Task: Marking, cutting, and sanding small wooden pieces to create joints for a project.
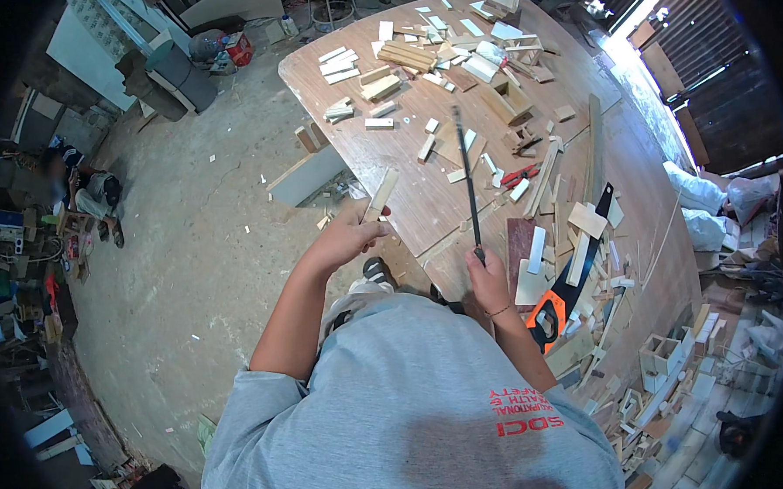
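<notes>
Wearer had on a lt-grey tee, loose cut, fabric slightly mottled, w/ soft creases. L sleeve was short, hem ending abt the elbow; R sleeve same grey. Red block lettering, several lines, sat on the R side of the shirt front. Lower mid had a big dk patch, shadow or damp, couldn't tell. R wrist had a thin dk bracelet. Pale cloth showed past the shirt edge, plus a dk shoe w/ lt bands.
</notes>
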